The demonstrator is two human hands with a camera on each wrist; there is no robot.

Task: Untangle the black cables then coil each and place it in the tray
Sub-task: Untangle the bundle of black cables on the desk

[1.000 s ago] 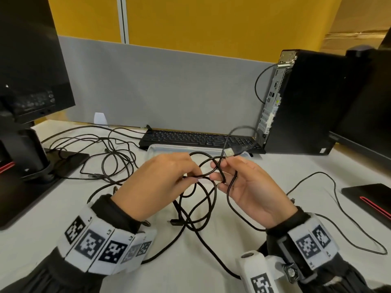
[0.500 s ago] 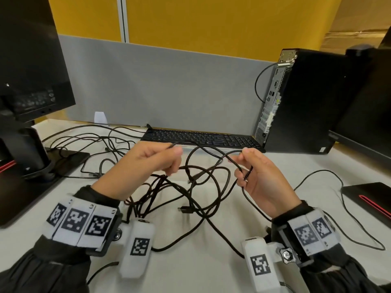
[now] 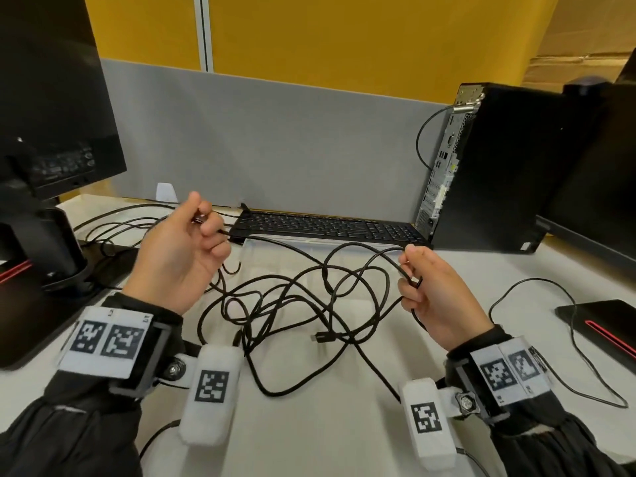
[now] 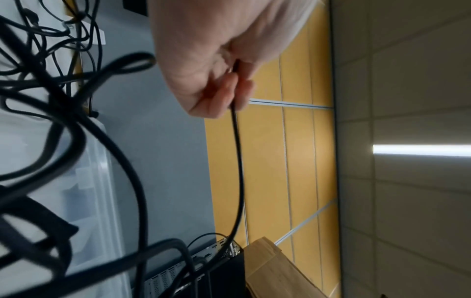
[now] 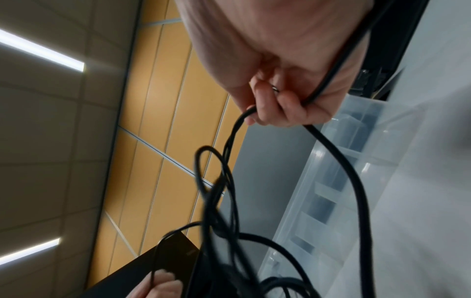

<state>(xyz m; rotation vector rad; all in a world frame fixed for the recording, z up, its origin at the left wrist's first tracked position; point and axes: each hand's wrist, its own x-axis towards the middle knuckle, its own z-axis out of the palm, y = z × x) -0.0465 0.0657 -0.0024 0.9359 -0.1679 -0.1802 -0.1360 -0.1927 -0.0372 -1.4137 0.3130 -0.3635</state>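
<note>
**Two hands lift a cable tangle off the worktop**

Both hands are raised above the worktop [image 3: 309, 425], palms turned inward, well apart. The left hand [image 3: 179, 249] has its thumb up and its curled fingers [image 4: 224, 94] pinching a thin black strand, which runs from the fingertips off to the right. The right hand [image 3: 437, 294] has its fingers [image 5: 275, 108] curled round a cable, with a short loop poking out beside the knuckles and another length trailing down past the wrist.

Between the hands hangs the cables [image 3: 303, 304] tangle: several black loops crossing one another, the upper ones lifted clear, the lower ones lying on the worktop. A connector end [image 3: 321, 338] rests on the surface beneath the knot, and one long loop sweeps toward the near edge between the wrists.

Just behind the tangle sits the tray [image 3: 275, 251], clear plastic with dividers, part of the cable passing over it. Behind the tray lies a keyboard [image 3: 327, 227] against a grey partition [image 3: 275, 139]. A computer tower [image 3: 499, 166] stands to the right, a monitor [image 3: 44, 98] to the left on its stand, with more loose wires [image 3: 113, 222] lying by that stand.
</note>
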